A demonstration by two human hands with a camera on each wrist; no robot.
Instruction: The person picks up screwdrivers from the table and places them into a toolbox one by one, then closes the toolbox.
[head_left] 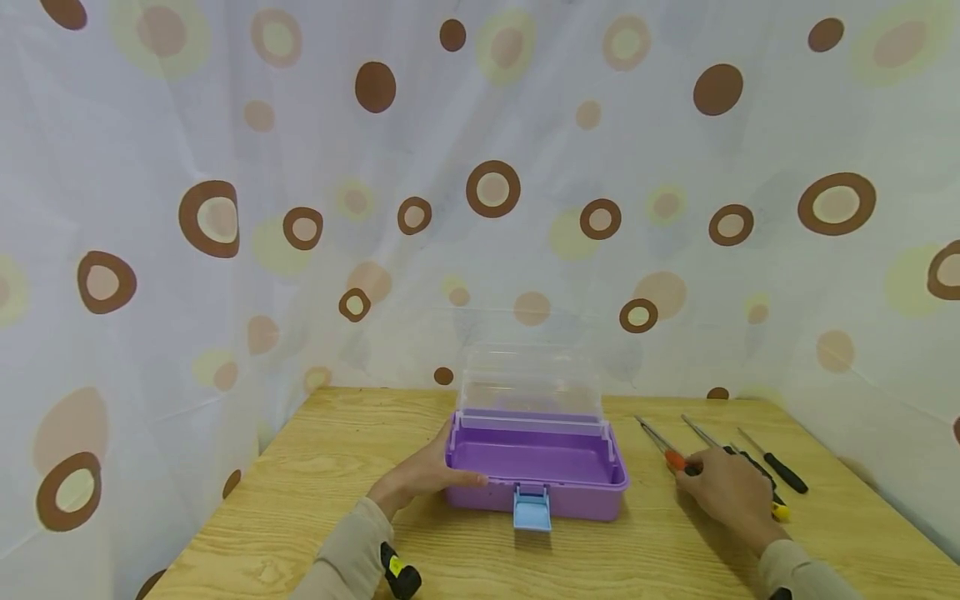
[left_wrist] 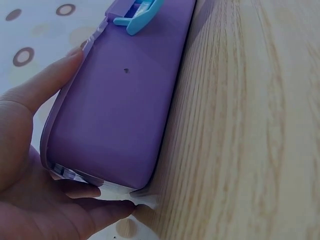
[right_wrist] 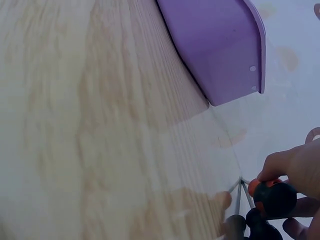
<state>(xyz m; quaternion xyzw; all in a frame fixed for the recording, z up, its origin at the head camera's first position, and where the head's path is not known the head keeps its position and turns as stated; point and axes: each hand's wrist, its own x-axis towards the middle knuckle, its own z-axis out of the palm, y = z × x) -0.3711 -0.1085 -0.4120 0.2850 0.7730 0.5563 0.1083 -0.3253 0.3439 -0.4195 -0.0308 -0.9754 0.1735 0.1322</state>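
Observation:
A purple toolbox (head_left: 585,504) stands on the wooden table, its clear lid (head_left: 528,382) raised at the back and its blue latch (head_left: 532,510) hanging down in front. My left hand (head_left: 422,477) holds the box's left end, thumb along the front rim and the other fingers round the side, as the left wrist view shows. To the right of the box, my right hand (head_left: 729,498) pinches the orange and black handle of a screwdriver (head_left: 675,461). In the right wrist view the black butt of that screwdriver (right_wrist: 275,201) faces the camera.
Farther right lies a black-handled screwdriver (head_left: 786,473). More screwdrivers lie partly hidden beneath the right hand, one with a yellow handle end (head_left: 781,511). A patterned curtain (head_left: 525,250) hangs behind the table (head_left: 315,500) and along both sides.

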